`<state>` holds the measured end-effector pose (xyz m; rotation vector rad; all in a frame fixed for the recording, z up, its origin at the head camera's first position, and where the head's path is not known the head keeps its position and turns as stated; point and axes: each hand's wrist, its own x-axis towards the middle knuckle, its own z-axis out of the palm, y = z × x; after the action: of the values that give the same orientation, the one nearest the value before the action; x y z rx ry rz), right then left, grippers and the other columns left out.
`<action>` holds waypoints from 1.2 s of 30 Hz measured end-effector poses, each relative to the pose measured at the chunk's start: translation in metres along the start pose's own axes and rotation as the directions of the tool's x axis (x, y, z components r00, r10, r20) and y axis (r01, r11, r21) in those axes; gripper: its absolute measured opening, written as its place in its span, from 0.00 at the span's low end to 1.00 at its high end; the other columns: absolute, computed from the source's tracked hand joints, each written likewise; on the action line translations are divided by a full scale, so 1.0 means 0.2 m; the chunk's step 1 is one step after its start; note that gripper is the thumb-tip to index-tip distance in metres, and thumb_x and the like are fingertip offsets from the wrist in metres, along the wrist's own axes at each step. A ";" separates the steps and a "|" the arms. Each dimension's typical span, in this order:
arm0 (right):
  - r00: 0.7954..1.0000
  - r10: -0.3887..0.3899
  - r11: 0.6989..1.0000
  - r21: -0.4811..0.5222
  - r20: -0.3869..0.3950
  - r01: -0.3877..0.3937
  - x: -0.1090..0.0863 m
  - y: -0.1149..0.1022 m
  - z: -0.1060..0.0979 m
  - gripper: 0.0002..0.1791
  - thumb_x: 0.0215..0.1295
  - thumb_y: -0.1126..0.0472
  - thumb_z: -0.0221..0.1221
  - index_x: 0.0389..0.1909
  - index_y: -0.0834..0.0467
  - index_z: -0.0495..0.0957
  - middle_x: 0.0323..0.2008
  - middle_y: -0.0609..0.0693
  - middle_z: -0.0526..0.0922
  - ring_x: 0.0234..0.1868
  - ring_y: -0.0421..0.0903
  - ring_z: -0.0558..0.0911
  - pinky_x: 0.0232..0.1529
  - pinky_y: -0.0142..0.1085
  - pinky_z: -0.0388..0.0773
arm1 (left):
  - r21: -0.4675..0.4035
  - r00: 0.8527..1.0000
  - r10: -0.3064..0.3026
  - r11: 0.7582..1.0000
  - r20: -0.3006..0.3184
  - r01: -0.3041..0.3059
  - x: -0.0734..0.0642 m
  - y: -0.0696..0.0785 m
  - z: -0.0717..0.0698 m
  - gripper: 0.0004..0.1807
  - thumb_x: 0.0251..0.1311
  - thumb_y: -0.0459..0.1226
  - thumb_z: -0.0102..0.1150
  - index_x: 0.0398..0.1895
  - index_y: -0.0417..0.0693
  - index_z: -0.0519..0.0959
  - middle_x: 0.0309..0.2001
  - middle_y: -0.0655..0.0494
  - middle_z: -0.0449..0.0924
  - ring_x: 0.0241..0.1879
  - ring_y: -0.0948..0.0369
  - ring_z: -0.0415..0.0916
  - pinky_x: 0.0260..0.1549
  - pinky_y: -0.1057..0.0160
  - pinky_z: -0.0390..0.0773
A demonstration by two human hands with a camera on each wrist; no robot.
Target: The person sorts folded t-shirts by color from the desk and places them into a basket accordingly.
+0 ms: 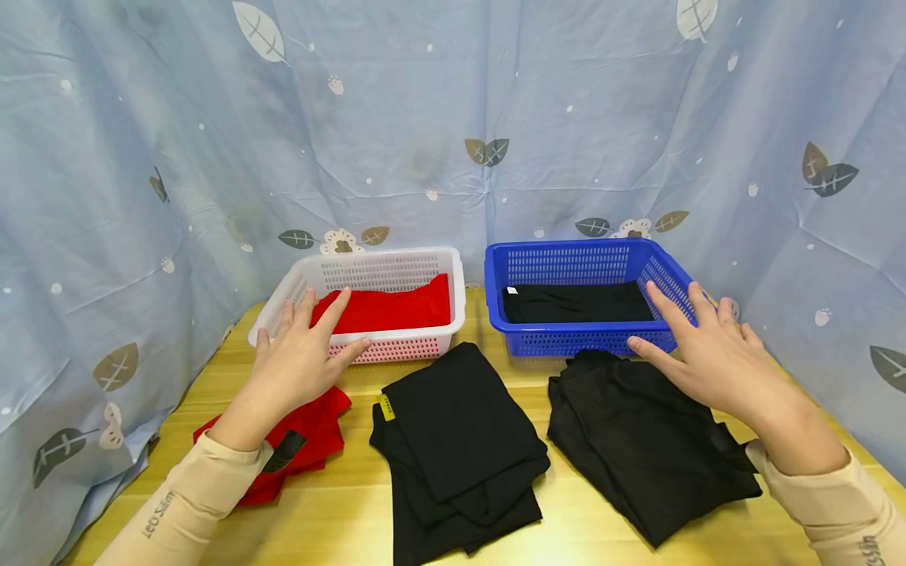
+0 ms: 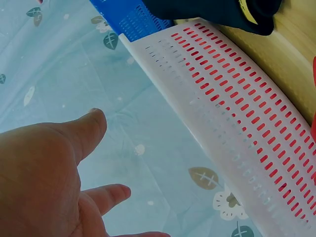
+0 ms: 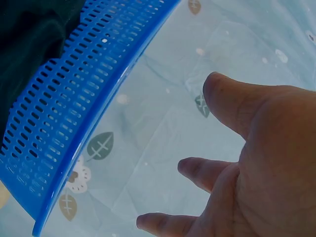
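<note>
My left hand (image 1: 297,362) hovers with spread fingers near the front left of a white basket (image 1: 453,314), holding nothing. Red folded cloth (image 1: 396,310) lies inside that basket. Under the left wrist is a red garment (image 1: 325,428), partly hidden by the arm. My right hand (image 1: 715,358), also spread and holding nothing, is by the front right corner of a blue basket (image 1: 566,339). Black folded cloth (image 1: 580,303) with a small white label lies in it. Below the right hand lies a black garment pile (image 1: 630,440); another black folded pile (image 1: 467,432) with a yellow tag sits mid-table.
The wooden table (image 1: 354,519) carries both baskets side by side at its back. A light blue curtain (image 1: 425,118) with leaf prints hangs behind them and along both sides.
</note>
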<state>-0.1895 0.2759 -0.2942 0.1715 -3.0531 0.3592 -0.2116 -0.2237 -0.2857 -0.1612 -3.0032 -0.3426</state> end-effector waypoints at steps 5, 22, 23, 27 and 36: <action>1.000 -0.014 1.000 0.012 0.009 0.014 -0.01 0.01 0.00 0.52 0.78 0.25 0.46 0.89 0.43 0.33 0.82 0.80 0.31 0.76 0.92 0.37 0.66 0.85 0.45 | 0.007 1.000 0.008 1.000 -0.004 -0.008 0.00 0.01 0.00 0.49 0.74 0.66 0.53 0.90 0.66 0.44 0.87 0.32 0.36 0.82 0.23 0.39 0.70 0.13 0.42; 0.999 -0.022 1.000 0.006 -0.024 0.022 -0.12 0.05 -0.02 0.52 0.77 0.25 0.49 0.89 0.46 0.42 0.81 0.76 0.52 0.74 0.84 0.61 0.53 0.84 0.65 | 0.007 0.975 0.201 0.980 -0.096 -0.201 0.02 0.16 0.00 0.45 0.72 0.57 0.64 0.86 0.56 0.59 0.77 0.32 0.67 0.74 0.34 0.68 0.60 0.25 0.76; 1.000 -0.019 1.000 0.006 -0.023 0.019 -0.13 0.06 -0.02 0.52 0.77 0.25 0.49 0.89 0.46 0.42 0.81 0.75 0.53 0.73 0.84 0.63 0.52 0.82 0.67 | 0.007 0.971 0.216 0.976 -0.101 -0.216 0.02 0.18 0.00 0.45 0.72 0.57 0.65 0.86 0.56 0.59 0.76 0.33 0.68 0.73 0.34 0.70 0.60 0.26 0.77; 1.000 0.001 1.000 0.010 -0.011 -0.001 -0.16 0.08 -0.01 0.51 0.77 0.25 0.49 0.89 0.46 0.43 0.80 0.74 0.57 0.69 0.83 0.69 0.45 0.79 0.71 | -0.002 0.958 0.265 0.964 -0.106 -0.266 0.05 0.23 0.02 0.44 0.71 0.56 0.66 0.85 0.55 0.62 0.73 0.34 0.73 0.68 0.37 0.76 0.57 0.31 0.81; 1.000 0.020 1.000 -0.003 0.002 -0.020 -0.21 0.15 -0.01 0.49 0.78 0.27 0.49 0.88 0.48 0.48 0.78 0.76 0.60 0.61 0.87 0.73 0.41 0.79 0.71 | -0.082 0.930 0.358 0.928 -0.083 -0.364 0.10 0.41 0.09 0.40 0.69 0.54 0.69 0.80 0.54 0.69 0.65 0.40 0.79 0.59 0.44 0.80 0.55 0.40 0.85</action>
<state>-0.1508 0.3090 -0.3025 0.1410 -3.0597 0.3556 -0.2236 -0.1394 -0.2821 -0.6867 -2.8107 -0.4410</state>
